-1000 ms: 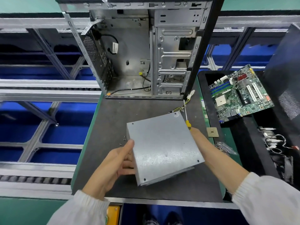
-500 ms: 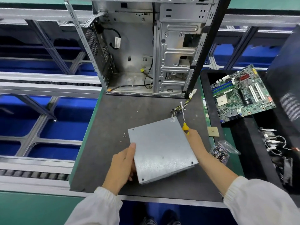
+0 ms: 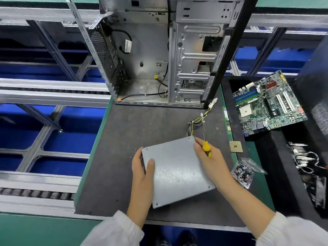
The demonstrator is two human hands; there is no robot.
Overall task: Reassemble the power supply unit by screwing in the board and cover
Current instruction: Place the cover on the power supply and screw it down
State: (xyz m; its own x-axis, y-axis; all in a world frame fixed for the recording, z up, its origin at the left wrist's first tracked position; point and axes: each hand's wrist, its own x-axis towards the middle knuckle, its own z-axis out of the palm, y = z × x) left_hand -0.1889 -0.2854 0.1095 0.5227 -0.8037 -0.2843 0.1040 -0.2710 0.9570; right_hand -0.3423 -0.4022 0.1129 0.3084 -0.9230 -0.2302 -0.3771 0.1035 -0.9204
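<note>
Grey steel fills the back of the desk [image 3: 124, 174]: an open computer case [image 3: 177, 55] stands upright with its side off, black cables trailing across its floor and a white tag hanging from one of them, its print too small to read. Take the power supply unit [image 3: 175, 171] as the landmark; the case stands beyond it, well apart. To the right of the unit, past the desk's green edge, a black tray [image 3: 266, 174] carries a green motherboard [image 3: 268, 105] propped at a tilt, with blue and white slots showing. Nearer on that side a small clear bag of screws [image 3: 243, 172] lies just beside the person's right wrist, and a square gold-coloured chip [image 3: 235, 146] sits a little farther back. A bundle of yellow and black wires [image 3: 197, 121] runs from the unit's far corner toward the case, ending in a white connector.

The unit itself is a plain grey metal box, cover side up, lying flat near the front of the dark mat, small screw holes at its corners, no label showing. The left hand [image 3: 142, 167] grasps its left edge, thumb on top. The right hand [image 3: 209, 157] rests at the far right corner while gripping a yellow-handled screwdriver [image 3: 205, 144], shaft pointing away. A few loose screws [image 3: 132, 156] lie just left of the unit.
</note>
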